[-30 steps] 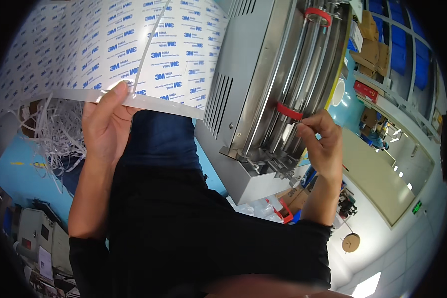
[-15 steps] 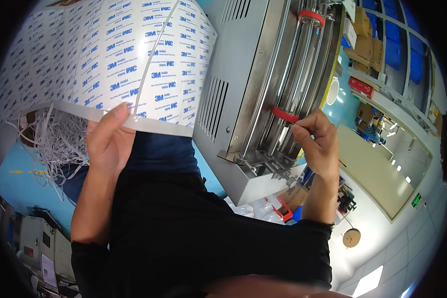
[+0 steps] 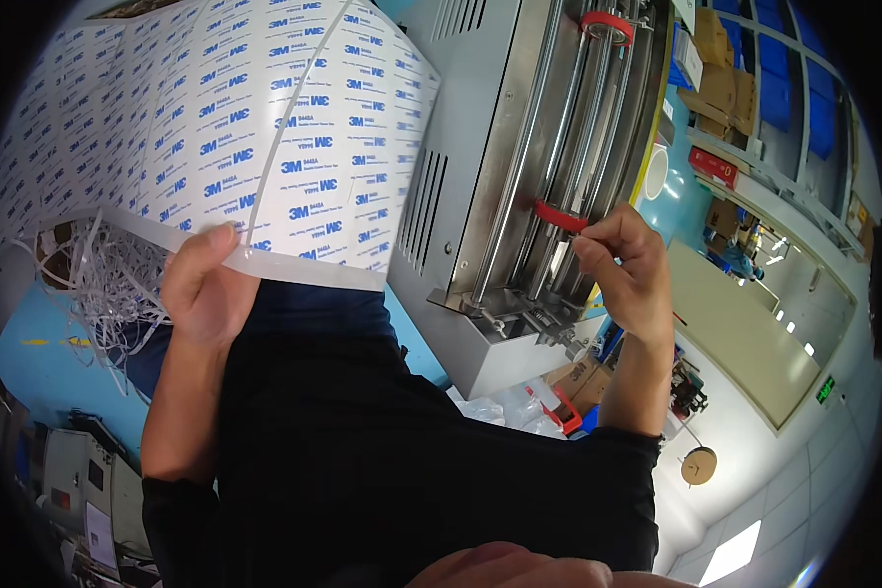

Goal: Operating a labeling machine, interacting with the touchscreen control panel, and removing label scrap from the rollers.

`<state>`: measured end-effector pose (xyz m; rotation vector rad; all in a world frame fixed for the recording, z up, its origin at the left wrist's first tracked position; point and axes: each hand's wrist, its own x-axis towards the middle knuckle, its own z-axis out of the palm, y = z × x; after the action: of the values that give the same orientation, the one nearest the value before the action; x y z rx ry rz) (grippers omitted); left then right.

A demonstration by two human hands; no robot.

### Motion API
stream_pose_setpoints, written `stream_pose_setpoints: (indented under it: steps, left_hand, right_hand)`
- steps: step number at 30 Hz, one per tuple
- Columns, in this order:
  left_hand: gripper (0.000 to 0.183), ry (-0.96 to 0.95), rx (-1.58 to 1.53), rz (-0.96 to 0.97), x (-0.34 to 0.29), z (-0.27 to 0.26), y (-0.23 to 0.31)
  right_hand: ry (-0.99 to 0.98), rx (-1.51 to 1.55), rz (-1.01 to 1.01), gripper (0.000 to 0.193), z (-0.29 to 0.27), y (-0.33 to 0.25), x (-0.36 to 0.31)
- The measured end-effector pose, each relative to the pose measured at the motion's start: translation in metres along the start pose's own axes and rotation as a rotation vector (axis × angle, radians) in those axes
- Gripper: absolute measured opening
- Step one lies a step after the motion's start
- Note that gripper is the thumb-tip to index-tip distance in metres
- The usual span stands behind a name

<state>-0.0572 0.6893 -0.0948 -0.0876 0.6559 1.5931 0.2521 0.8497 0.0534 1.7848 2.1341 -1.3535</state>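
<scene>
A large white sheet of adhesive tape with blue print [image 3: 265, 127] hangs over the upper left, its plain translucent edge toward me. My left hand [image 3: 209, 284] grips that edge, thumb on top and fingers beneath. The fingers under the sheet are hidden. To the right stands a grey metal machine [image 3: 441, 196] with steel rods [image 3: 513, 176] and two red rings, one nearer [image 3: 561, 217] and one farther [image 3: 608, 27]. Right beside the nearer ring is my right hand [image 3: 629, 269], its thumb and fingers pinched together. Whatever lies in the pinch is too small to make out.
A tangle of thin white strips [image 3: 118, 284] lies at the left, by the blue surface [image 3: 29, 333]. Below the machine are plastic bags [image 3: 510, 410] and a red-handled item [image 3: 562, 410]. Shelves with blue bins [image 3: 779, 88] and cardboard boxes [image 3: 720, 93] line the right.
The sheet's near edge and my left hand have shifted slightly toward me and to the left. My right hand stays pinched near the same red ring, barely moved.
</scene>
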Motion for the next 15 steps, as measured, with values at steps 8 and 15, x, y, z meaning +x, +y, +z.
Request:
stream_pose_setpoints:
  steps: [8,15]
  left_hand:
    - [0.056,0.086,0.006,-0.002,0.008,0.001,-0.004]
    - [0.042,0.245,0.198,-0.036,0.007,-0.023,-0.017]
  right_hand:
    - [-0.027,0.052,0.003,0.008,0.000,0.008,0.002]
    - [0.007,0.126,-0.024,0.009,0.006,0.005,-0.001]
